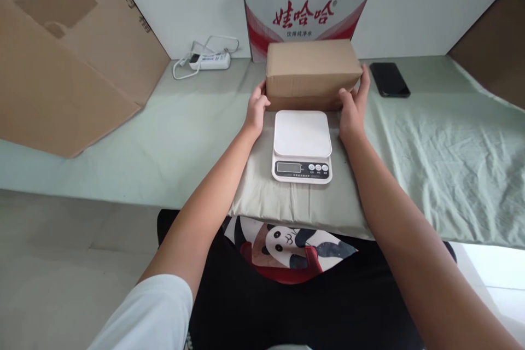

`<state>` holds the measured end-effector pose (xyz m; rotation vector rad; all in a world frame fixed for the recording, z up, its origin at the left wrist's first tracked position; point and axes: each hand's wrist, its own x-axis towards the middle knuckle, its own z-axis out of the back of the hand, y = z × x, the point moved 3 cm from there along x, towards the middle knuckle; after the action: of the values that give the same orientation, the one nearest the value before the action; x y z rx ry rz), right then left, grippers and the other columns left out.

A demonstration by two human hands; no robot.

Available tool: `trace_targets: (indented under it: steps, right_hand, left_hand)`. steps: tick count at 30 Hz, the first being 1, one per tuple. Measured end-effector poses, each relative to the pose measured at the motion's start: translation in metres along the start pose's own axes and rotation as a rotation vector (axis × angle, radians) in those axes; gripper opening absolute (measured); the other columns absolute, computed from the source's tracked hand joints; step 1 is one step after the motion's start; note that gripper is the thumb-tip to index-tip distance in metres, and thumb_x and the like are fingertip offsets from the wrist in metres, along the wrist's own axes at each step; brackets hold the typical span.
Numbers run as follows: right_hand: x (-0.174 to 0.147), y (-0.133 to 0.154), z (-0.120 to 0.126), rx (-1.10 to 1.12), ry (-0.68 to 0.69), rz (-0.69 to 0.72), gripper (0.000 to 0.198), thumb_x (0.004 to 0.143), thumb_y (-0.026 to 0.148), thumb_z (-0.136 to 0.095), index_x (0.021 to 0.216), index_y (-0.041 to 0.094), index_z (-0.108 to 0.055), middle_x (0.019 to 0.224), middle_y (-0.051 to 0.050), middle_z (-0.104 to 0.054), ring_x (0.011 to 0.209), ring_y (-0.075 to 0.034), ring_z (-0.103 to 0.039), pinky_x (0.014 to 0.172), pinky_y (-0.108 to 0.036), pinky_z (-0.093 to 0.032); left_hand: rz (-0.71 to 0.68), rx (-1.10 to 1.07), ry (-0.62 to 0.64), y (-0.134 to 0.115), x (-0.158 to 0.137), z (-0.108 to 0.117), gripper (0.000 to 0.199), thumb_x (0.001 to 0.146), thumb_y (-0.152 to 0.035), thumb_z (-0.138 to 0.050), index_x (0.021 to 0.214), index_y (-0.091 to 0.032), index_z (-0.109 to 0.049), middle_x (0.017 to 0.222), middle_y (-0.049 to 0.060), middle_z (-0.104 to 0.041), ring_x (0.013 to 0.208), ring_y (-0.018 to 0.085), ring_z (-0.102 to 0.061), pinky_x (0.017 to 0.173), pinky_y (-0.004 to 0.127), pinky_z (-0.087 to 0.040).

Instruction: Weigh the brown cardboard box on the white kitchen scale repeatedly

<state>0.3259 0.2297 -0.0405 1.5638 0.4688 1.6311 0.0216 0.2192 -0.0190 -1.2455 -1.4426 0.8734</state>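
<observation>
A brown cardboard box (311,65) stands at the back of the covered table, held between my two hands. My left hand (257,106) grips its left side near the bottom front corner, thumb at the front. On the right, my right hand (353,104) presses the other side, its thumb on the front face and fingers along the end. Just in front of the box, between my forearms, lies a white digital kitchen scale (302,134) with a flat square platform. Its small grey display shows no readable digits. The box's underside is hidden.
Behind the box is a white and red printed carton (309,8). A black phone (389,79) lies to the right. At the back left sits a white power strip (210,60) with its cable. A large cardboard carton (61,65) occupies the left side of the green-covered table (164,158).
</observation>
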Motion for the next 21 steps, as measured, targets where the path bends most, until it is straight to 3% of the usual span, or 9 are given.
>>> trace_targets:
  steps: [3,7,10,17,21]
  right_hand:
    - [-0.004,0.007,-0.001,0.046,-0.087,-0.108,0.089,0.094,0.076,-0.058,0.171,0.042,-0.028,0.175,-0.005,-0.050,0.155,-0.035,-0.057,0.137,-0.070,-0.041]
    - [-0.008,0.020,-0.002,0.056,-0.079,-0.187,0.098,0.088,0.074,-0.066,0.172,0.038,-0.030,0.175,-0.008,-0.050,0.158,-0.036,-0.053,0.140,-0.072,-0.036]
    - [-0.008,0.030,-0.003,0.079,-0.054,-0.190,0.103,0.087,0.075,-0.067,0.174,0.037,-0.027,0.175,-0.010,-0.049,0.161,-0.037,-0.050,0.140,-0.073,-0.036]
    - [-0.009,0.065,-0.002,0.111,-0.092,-0.090,0.117,0.080,0.080,-0.072,0.176,0.035,-0.022,0.187,-0.013,-0.030,0.175,-0.038,-0.031,0.140,-0.069,-0.035]
    - [-0.021,0.095,0.003,0.106,-0.064,-0.061,0.113,0.085,0.079,-0.071,0.178,0.043,-0.018,0.185,-0.011,-0.033,0.164,-0.038,-0.049,0.132,-0.070,-0.045]
  left_hand:
    - [-0.011,-0.014,-0.003,-0.003,-0.005,-0.006,0.080,0.069,-0.024,-0.062,0.148,-0.027,-0.067,0.154,0.004,-0.075,0.162,0.029,-0.055,0.133,0.042,-0.046]
    - [0.005,-0.032,-0.010,-0.009,-0.011,-0.011,0.083,0.064,-0.026,-0.060,0.147,-0.025,-0.068,0.156,0.004,-0.075,0.164,0.030,-0.055,0.136,0.043,-0.046]
    - [0.006,-0.062,-0.016,-0.012,-0.016,-0.012,0.079,0.061,-0.027,-0.063,0.140,-0.026,-0.071,0.158,0.005,-0.074,0.165,0.032,-0.054,0.138,0.046,-0.044]
    - [-0.086,-0.074,-0.034,-0.031,-0.022,-0.012,0.079,0.061,-0.031,-0.071,0.139,-0.028,-0.071,0.172,0.008,-0.064,0.171,0.035,-0.048,0.140,0.047,-0.044]
    - [-0.124,-0.049,-0.022,-0.055,-0.040,-0.011,0.081,0.066,-0.038,-0.072,0.147,-0.027,-0.067,0.175,0.009,-0.060,0.171,0.036,-0.049,0.138,0.048,-0.047]
